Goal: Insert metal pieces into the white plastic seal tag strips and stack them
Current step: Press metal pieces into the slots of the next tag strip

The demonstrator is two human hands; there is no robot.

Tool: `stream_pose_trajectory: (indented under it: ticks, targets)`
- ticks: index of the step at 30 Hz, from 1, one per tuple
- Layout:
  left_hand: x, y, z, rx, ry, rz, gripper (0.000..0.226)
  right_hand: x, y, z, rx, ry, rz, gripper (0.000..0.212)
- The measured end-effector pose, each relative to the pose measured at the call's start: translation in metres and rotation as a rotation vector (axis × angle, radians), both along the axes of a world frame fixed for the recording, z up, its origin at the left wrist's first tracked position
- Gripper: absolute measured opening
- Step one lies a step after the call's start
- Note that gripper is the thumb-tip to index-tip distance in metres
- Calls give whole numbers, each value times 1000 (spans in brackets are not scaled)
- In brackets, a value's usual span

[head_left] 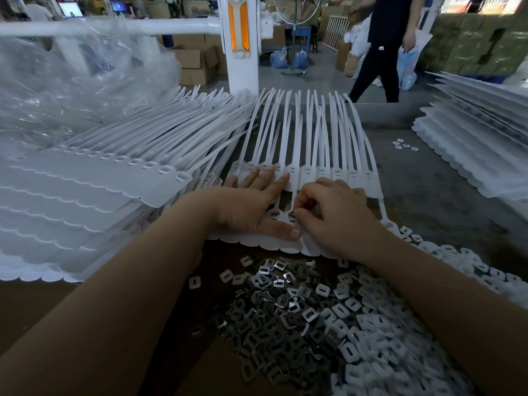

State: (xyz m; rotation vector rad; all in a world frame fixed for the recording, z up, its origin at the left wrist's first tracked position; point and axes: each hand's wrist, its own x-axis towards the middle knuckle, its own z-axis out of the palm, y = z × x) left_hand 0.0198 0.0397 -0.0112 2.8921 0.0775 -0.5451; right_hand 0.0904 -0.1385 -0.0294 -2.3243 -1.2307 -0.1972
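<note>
The strip (pixel 303 178) lies flat on the counter (pixel 428 195) before us, between two stacks; we judge it light, floppy and best held at its wide tag end. Our left hand (pixel 254 204) presses it down with fingers spread, while our right hand (pixel 328 207) curls over, pinching a metal piece (pixel 292 215) at a slot.

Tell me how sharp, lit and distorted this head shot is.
Head view: wide-angle bending curves the white rail and edges; the left hand, right hand and seal tag strip are fairly sharp; the metal pieces glint under dim light; the plastic sheeting and background look soft.
</note>
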Motion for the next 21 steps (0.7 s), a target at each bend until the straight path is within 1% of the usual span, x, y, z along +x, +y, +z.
stream_pose_trajectory:
  ticks: [6,9,13,16,18,20,21]
  targets:
    - [1,-1,2,20,8,3,129,0,0,0,40,-1,-5,6]
    - [1,-1,1,26,9,-1,129,0,-1,2,15,-38,-19,2]
    - [0,0,0,20,3,-4,131,-3,-3,4,10,-108,-22,8]
    - [1,2,-1,15,-3,-4,132,-4,-5,6,29,-102,-19,9]
    - [1,3,-3,4,-13,-7,133,-4,-5,7,6,-103,-12,9]
    - [1,5,-5,-12,-40,-4,127,-4,-4,6,0,-104,-7,8]
    - [2,7,-5,-27,-58,3,119,-3,-5,6,27,-89,-4,7]
